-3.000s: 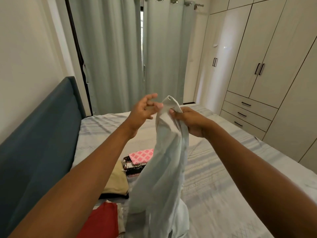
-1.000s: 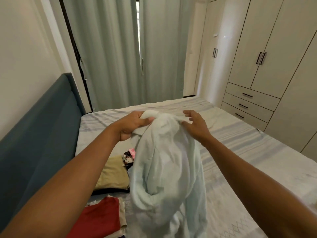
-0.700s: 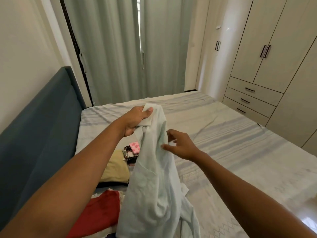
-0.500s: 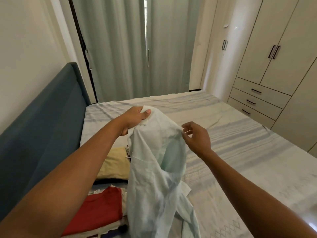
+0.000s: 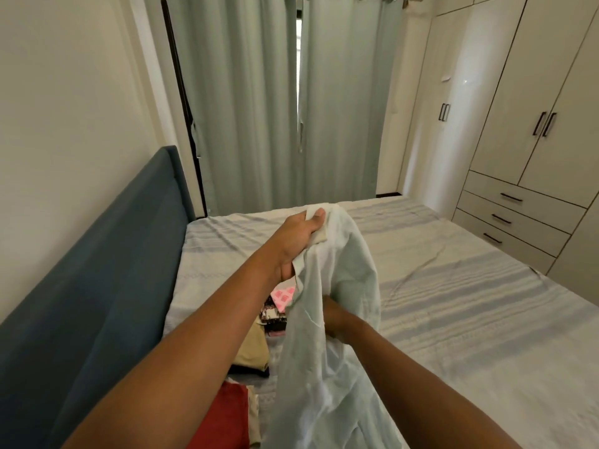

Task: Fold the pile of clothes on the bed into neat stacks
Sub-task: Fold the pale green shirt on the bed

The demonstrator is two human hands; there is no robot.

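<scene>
Above the striped bed (image 5: 453, 303), a thin, limp mint-green shirt (image 5: 343, 277) hangs in long creases. The left hand (image 5: 298, 241) clutches its top edge. The right hand (image 5: 334, 315) is sunk in the cloth, so I cannot tell its grip. Folded clothes (image 5: 252, 350) lie by the padded blue headboard (image 5: 97, 286).

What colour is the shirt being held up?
The shirt is pale mint green, seen in the head view.

The pale shirt (image 5: 340, 280) is thin soft cloth, the bed sheet (image 5: 460, 306) looks rough and woven, and the wardrobe door (image 5: 453, 150) is smooth and shiny.
</scene>
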